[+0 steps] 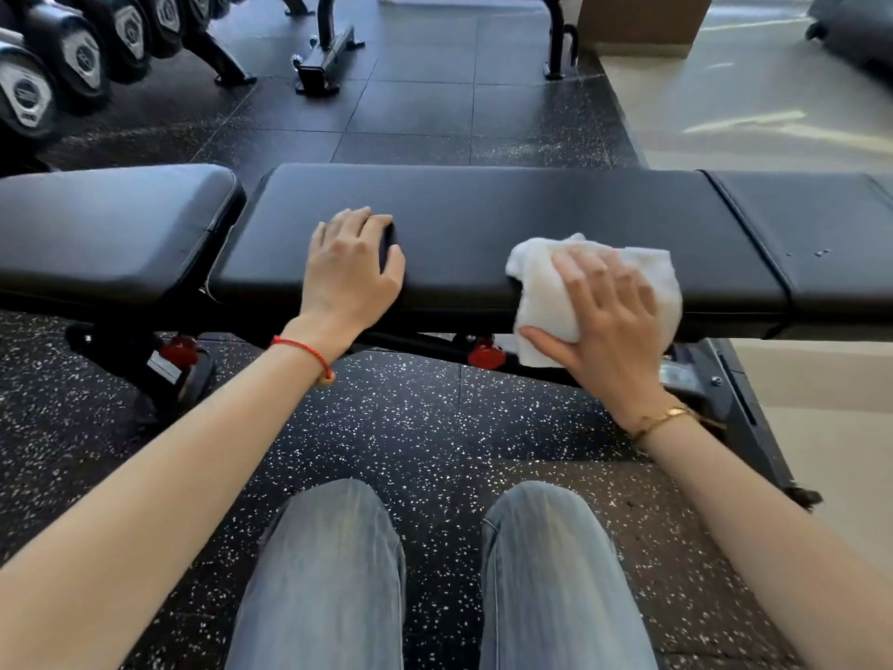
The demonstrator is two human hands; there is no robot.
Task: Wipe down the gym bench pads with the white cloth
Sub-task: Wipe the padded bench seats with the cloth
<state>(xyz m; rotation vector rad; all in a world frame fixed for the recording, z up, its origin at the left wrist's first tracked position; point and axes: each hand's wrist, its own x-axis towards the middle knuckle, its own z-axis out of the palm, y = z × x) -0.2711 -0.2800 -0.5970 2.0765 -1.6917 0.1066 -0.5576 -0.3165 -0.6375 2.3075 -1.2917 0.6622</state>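
A black bench runs across the view, made of a short seat pad at the left and a long back pad beside it, with a narrow gap between the two. A stitched seam crosses the back pad toward its right end. The right hand lies flat on the white cloth, fingers spread and slightly apart, pressing it against the near edge of the back pad; the thumb reaches out to the left along the lower part of the cloth. The cloth is crumpled, draped over the top and the front side of the pad, and hangs a little below the edge. A gold bracelet circles the right wrist. The left hand rests empty on the same pad, well to the left of the cloth and near the gap, palm down with fingers loosely together and curled onto the top surface, the thumb hooked over the near edge. A red string bracelet sits on the left wrist. Below the pads, two red knobs show on the frame. The floor is dark speckled rubber. The person's jeans fill the bottom of the view. A rack of dumbbells stands at the far left, behind the bench.
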